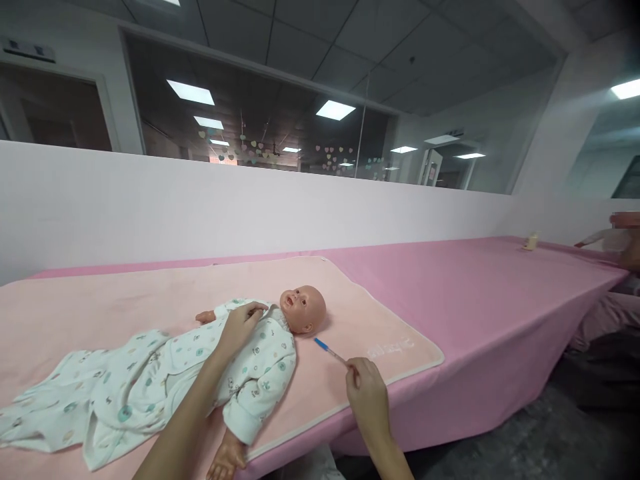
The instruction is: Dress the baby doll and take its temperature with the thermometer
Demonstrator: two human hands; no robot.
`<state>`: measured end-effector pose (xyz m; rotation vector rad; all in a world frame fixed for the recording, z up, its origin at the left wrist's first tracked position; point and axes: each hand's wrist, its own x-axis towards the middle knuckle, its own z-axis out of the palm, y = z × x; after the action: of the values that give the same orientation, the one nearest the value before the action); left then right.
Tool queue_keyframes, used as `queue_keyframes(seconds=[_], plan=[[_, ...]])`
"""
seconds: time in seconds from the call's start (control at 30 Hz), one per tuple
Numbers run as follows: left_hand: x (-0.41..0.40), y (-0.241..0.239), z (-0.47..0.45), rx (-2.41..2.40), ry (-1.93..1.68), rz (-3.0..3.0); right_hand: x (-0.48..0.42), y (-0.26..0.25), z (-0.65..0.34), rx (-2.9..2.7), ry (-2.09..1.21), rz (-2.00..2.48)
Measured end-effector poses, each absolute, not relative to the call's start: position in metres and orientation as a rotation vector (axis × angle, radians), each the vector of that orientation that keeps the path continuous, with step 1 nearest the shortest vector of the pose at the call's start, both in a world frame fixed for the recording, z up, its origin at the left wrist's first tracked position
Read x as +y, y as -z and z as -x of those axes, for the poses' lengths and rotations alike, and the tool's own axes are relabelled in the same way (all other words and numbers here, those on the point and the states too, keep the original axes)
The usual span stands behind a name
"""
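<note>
Left hand (243, 327), 1: bare, forearm nearest the camera and crossing the doll (270, 343); fingertips at the collar (277, 316). Grip: fingers bent, close together; pinched on cloth or merely resting, cannot tell.

Right hand (367, 393), 1: bare, at the near edge of the mat (365, 310), towards its right corner; thumb and fingers clamped on one end of a stick (330, 350).

Stick, 1: thin, blue at the far end; blue end near the doll's head (303, 309), apart from it. Resting on the mat or just above: cannot tell.

Doll, 1: on its back, head towards the mat's right side, legs towards the left, one hand at the near edge. Dressed in a garment (145, 373), white, patterned.

Stage, as judged: doll laid out and dressed, stick in hand, collar reached. Not yet made: any contact of stick with doll. Further steps: not shown.

Count: hands at work, 2; dolls, 1; sticks, 1; mats, 1, pale-edged, lettered near the right corner; tables (450, 287), 1, pink-covered; bottles (531, 242), 1, near the table's far right corner; other persons (623, 241), 1, partly visible beyond the right end.
</note>
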<state>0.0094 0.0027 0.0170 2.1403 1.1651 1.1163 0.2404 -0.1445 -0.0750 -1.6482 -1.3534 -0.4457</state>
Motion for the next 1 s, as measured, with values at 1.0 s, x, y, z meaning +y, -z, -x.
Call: queue_keyframes(seconds=[1.0], plan=[[0.006, -0.014, -0.013, 1.052, -1.155, -1.924, -0.016, 0.034, -0.132, -1.519, 0.111, 1.059]])
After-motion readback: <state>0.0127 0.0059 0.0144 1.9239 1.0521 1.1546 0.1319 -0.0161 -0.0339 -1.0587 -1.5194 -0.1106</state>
